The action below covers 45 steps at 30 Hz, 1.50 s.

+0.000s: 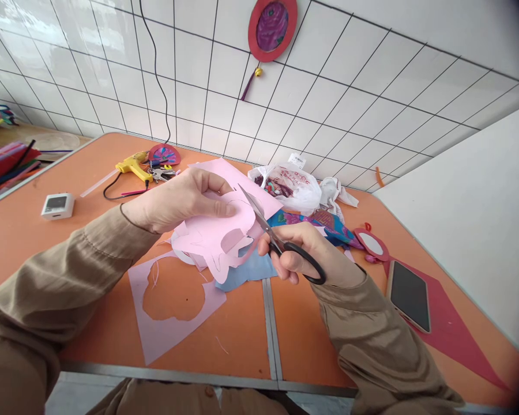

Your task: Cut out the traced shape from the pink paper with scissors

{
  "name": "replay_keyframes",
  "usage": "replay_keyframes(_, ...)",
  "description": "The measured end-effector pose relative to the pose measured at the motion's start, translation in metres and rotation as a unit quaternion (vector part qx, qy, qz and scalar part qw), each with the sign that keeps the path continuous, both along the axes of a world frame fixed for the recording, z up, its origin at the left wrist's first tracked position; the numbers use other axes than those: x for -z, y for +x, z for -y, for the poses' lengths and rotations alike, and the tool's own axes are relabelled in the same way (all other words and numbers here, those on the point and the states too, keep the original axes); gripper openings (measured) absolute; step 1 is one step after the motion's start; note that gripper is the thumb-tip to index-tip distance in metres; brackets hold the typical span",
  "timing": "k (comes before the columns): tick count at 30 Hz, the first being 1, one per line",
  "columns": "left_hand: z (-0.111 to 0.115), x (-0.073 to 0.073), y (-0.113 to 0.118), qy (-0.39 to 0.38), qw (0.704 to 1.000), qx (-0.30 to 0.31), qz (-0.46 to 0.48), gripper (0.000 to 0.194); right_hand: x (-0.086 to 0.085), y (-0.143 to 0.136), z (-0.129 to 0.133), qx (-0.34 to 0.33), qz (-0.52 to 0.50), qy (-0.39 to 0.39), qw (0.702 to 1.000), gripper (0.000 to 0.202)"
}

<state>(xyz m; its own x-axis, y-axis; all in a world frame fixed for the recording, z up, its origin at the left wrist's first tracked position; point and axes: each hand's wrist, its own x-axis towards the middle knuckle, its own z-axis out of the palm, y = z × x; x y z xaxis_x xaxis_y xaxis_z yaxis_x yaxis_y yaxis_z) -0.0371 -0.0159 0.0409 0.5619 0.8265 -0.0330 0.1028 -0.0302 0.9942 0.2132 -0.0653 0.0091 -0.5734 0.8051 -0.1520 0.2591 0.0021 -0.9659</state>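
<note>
Pink paper shape [218, 230], held above the middle of the orange worktop [90, 230]: my left hand [177, 199] pinches its upper edge, thumb on top. My right hand [298, 256] is clenched through the black handles of the scissors [270, 233], whose blades part and bite into the shape's right side. Below, flat near the worktop's front edge, lies a pink offcut sheet [164, 325]; a phone [410, 295] rests towards the right edge.

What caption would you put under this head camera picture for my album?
Left hand holds pink paper while right hand cuts it with black-handled scissors over an orange table.
</note>
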Motion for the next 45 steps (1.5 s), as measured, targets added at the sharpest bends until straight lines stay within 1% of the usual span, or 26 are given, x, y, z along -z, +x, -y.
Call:
replay_keyframes(6,0.000,-0.001,-0.002,-0.019,1.000,0.020,0.010,0.006,0.004,0.001,-0.003,-0.002,0.000,0.004,1.000,0.062)
replay_keyframes(10,-0.001,-0.001,-0.002,-0.013,1.000,0.020,0.009,0.004,0.003,0.001,-0.001,-0.003,0.005,0.005,1.000,0.063)
replay_keyframes(19,-0.003,0.000,-0.002,-0.008,1.000,0.004,0.003,0.008,0.003,0.000,-0.001,-0.002,0.003,0.000,1.000,0.062)
replay_keyframes(22,-0.004,0.000,-0.002,-0.044,0.998,-0.015,0.036,0.009,-0.001,-0.001,0.002,0.009,0.006,0.006,1.000,0.063)
replay_keyframes(25,-0.005,0.002,-0.001,-0.112,0.988,-0.022,0.105,0.017,-0.005,-0.002,0.005,0.030,-0.005,0.019,0.999,0.062)
replay_keyframes(27,-0.006,0.005,0.001,-0.152,0.976,-0.015,0.157,0.022,-0.007,-0.002,0.005,0.041,-0.010,0.031,0.999,0.062)
replay_keyframes(29,-0.009,0.011,0.004,-0.177,0.963,0.014,0.201,0.024,-0.008,-0.003,0.005,0.059,-0.014,0.044,0.997,0.062)
replay_keyframes(30,-0.010,0.014,0.005,-0.184,0.958,0.031,0.216,0.023,-0.008,-0.004,0.005,0.069,-0.015,0.051,0.996,0.062)
replay_keyframes(32,-0.011,0.020,0.008,-0.201,0.952,0.039,0.227,0.026,-0.008,-0.005,0.004,0.084,-0.020,0.062,0.994,0.061)
replay_keyframes(34,-0.012,0.024,0.010,-0.204,0.953,0.035,0.220,0.026,-0.008,-0.005,0.004,0.088,-0.023,0.065,0.994,0.060)
replay_keyframes(36,-0.010,0.026,0.011,-0.202,0.956,0.027,0.210,0.020,-0.008,-0.005,0.004,0.085,-0.023,0.061,0.994,0.059)
replay_keyframes(40,-0.006,0.022,0.012,-0.183,0.962,-0.006,0.204,0.005,-0.008,-0.003,0.006,0.080,-0.014,0.056,0.995,0.056)
replay_keyframes(45,-0.004,0.016,0.011,-0.131,0.976,-0.038,0.170,0.009,-0.009,-0.003,0.006,0.072,-0.010,0.052,0.996,0.056)
